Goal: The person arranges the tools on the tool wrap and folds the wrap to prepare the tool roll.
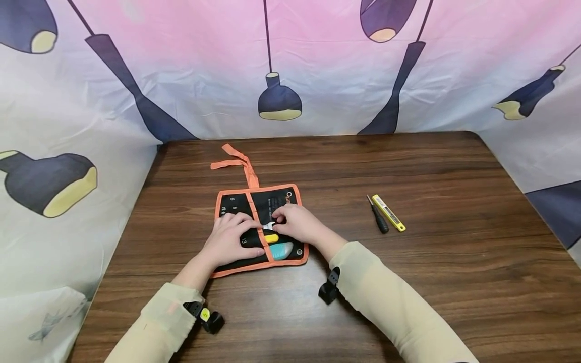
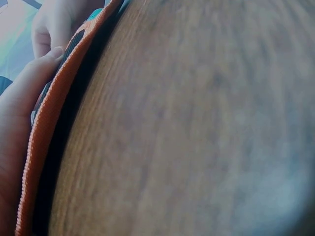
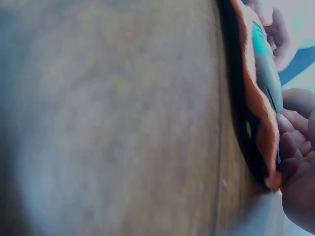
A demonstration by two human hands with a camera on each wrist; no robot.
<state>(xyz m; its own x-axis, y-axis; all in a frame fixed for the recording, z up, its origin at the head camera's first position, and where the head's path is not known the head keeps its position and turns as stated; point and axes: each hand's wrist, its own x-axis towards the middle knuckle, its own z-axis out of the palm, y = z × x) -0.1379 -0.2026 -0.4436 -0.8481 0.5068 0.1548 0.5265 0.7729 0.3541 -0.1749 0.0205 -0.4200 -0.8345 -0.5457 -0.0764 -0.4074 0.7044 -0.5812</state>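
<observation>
From my end, the step in hand looks like working the wrench (image 1: pixel 269 226) at the mouth of its pocket. I'd judge it best to keep the pouch (image 1: pixel 237 193) flat under the left hand (image 1: pixel 230 239), hold the orange band steady, and move the wrench straight along its slot so the fabric doesn't bunch.

I see the left hand lying over the pouch, fingers spread, clamped on nothing. The right hand (image 1: pixel 297 223) has its fingers curled, seemingly pinching the wrench head, though they partly hide it. The wrench lies at the right hand's fingertips, between both hands; the yellow tool (image 1: pixel 272 238) and teal tool (image 1: pixel 281 250) sit just nearer me.
</observation>
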